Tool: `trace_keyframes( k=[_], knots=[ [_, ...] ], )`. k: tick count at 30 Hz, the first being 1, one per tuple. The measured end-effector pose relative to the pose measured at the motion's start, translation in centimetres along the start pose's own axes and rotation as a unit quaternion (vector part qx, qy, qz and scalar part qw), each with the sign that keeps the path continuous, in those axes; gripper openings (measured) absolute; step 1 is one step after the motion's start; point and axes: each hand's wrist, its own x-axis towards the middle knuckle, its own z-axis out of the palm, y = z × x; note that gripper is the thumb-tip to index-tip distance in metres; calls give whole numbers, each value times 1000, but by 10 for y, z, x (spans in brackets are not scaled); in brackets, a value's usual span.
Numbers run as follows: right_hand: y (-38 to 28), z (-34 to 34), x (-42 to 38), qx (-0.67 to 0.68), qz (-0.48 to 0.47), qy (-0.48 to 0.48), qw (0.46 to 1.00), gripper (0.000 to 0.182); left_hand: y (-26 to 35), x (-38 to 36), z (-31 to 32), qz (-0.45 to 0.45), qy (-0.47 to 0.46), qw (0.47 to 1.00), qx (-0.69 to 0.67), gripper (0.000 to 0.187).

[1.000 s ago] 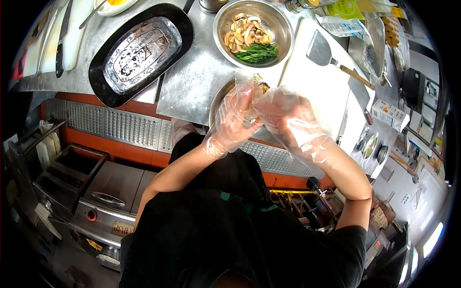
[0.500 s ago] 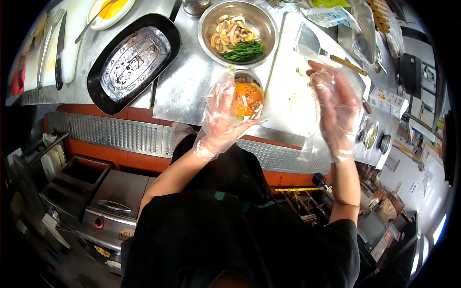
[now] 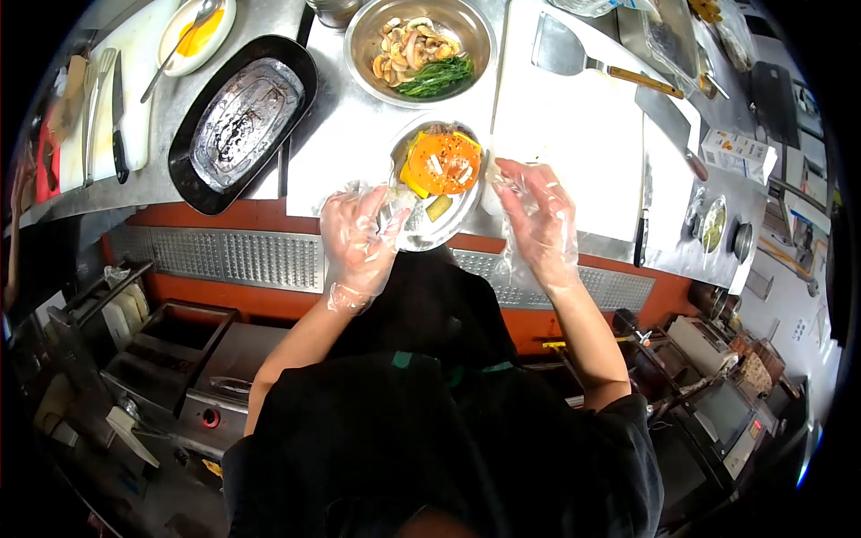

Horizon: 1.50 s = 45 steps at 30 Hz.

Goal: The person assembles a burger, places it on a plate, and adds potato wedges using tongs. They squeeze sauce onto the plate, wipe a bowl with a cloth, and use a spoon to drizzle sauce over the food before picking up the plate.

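Note:
Between my hands is an oval metal dish, its near end at the counter's front edge. In it sits a round orange food topping with seeds and white bits, yellow pieces showing at its side. A small green-brown slice lies near the front of the dish. My gloved left hand is beside the dish's left rim, its fingers loosely bent and apart. On the other side my gloved right hand is raised over the edge of the white cutting board, fingers apart and holding nothing.
Behind the dish stands a steel bowl of sliced mushrooms and greens. A black oval pan is on the left. A flat spatula and a cleaver lie on the board. At far left are a knife and a small plate.
My right hand has come left from over the cutting board to the dish's right side. My left hand has drawn back leftward, uncovering the dish. The whole view has shifted slightly.

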Motion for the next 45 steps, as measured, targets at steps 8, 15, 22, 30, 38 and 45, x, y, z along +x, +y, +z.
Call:
trace_keyframes(
  k=[8, 15, 22, 30, 38, 45],
  knots=[
    [-7, 12, 1, -37, -16, -36, 999, 36, 0, 22, -7, 27, -104, 993, 55, 22],
    [-4, 13, 4, -38, -33, -48, 998, 39, -2, 28, 9, 90, -82, 993, 10, 19],
    [2, 10, 6, -84, -73, -32, 993, 40, -6, 24, 6, 92, -121, 988, 1, 29],
    [-3, 6, 6, -87, -88, -30, 992, 48, -19, 24, 7, 85, -125, 986, 65, 46],
    [-7, 6, 15, -103, -91, -85, 987, 60, -24, 21, 19, 110, -108, 988, 31, 43],
    [2, 11, 18, -104, -127, -78, 983, 58, -23, 31, 15, 161, -108, 980, 46, 33]
  ],
)
